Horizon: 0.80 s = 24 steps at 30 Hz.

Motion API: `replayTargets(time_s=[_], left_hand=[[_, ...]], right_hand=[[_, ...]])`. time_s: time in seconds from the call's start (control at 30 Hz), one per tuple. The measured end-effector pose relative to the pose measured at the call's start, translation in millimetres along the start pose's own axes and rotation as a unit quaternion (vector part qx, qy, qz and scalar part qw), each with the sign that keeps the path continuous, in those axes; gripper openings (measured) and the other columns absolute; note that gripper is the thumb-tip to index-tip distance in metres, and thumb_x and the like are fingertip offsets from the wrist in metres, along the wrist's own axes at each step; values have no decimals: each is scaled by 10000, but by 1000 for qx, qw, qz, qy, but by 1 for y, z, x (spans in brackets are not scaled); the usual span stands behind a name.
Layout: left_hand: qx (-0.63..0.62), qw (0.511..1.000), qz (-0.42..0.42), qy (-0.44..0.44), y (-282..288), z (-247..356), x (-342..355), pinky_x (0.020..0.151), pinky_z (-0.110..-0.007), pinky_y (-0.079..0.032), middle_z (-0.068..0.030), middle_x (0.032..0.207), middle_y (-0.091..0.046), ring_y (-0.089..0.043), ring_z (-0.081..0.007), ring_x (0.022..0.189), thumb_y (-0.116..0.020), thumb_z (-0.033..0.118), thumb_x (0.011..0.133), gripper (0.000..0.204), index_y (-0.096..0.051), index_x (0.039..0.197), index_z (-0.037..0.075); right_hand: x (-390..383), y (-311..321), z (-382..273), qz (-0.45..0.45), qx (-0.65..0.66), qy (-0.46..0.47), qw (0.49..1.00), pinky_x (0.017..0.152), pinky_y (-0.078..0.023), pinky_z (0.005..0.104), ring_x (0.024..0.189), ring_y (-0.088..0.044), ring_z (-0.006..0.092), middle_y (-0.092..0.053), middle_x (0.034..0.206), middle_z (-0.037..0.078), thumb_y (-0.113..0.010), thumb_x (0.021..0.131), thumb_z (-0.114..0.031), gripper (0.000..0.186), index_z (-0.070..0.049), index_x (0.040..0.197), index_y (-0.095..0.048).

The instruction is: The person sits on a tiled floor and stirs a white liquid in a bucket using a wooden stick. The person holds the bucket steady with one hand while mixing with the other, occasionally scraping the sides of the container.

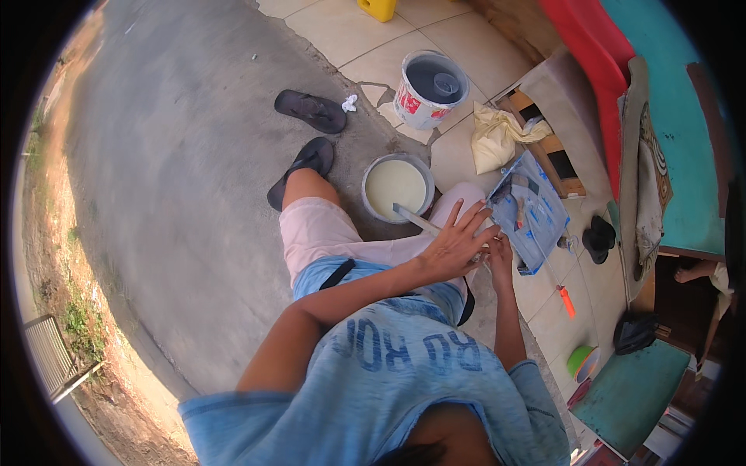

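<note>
My left hand (460, 242) reaches across my lap with its fingers spread. Beneath it passes a pale flat stick (418, 220), its grey end over the rim of a round grey tub (426, 203) of cream-coloured liquid (395, 186). Close against the left hand, my right hand (499, 255) has bent fingers drawn together; whatever they pinch is hidden. Just beyond the right hand lies a tray covered in blue-printed clear plastic (550, 227). A paintbrush (520, 210) rests on it. A thin metal rod with an orange handle (566, 301) extends from near the tray onto the tiles.
A white bucket (416, 113) holding a clear cup (446, 84) stands ahead. Near it are a cream bag (491, 144) and a wooden frame (573, 186). Dark sandals (311, 110) are on the concrete at left. At right sit black footwear (598, 239) and a green table (637, 392).
</note>
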<state>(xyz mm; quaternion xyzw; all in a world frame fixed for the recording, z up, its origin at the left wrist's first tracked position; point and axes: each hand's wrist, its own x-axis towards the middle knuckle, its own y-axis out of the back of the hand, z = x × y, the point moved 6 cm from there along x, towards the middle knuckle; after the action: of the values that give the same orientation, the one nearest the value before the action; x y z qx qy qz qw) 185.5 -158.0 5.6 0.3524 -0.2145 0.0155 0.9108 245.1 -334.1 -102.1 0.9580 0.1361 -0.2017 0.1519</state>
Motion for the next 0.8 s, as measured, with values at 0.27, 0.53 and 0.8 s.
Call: replayTargets(time_s=[0.27,0.53,0.8], left_hand=[[-4,998,55,41,45,-27,-31,1060,-610,-70,-186,1429,-249,-135,-390,1364,-669,386,743,773,-320,1381,125],[-9,922,227,313,89,-191,-33,968,-459,-327,-218,1268,-385,-426,-405,1118,-628,184,748,683,-330,1347,45],[-265,719,227,601,-22,-252,-173,870,-388,-423,-181,1157,-488,-491,-307,1048,-476,430,901,614,-301,1385,97]], right_hand=[[35,-112,-9,-374,-78,-71,922,816,-482,351,951,-574,206,-553,1141,119,-571,855,-393,684,-27,1368,-306],[38,-148,-29,-411,-227,-180,864,519,-518,321,623,-601,178,-598,902,140,-545,819,-92,568,5,1333,-322],[42,-158,-37,-304,-620,337,640,599,-526,377,730,-633,294,-575,917,192,-604,724,-14,508,-28,1221,-496]])
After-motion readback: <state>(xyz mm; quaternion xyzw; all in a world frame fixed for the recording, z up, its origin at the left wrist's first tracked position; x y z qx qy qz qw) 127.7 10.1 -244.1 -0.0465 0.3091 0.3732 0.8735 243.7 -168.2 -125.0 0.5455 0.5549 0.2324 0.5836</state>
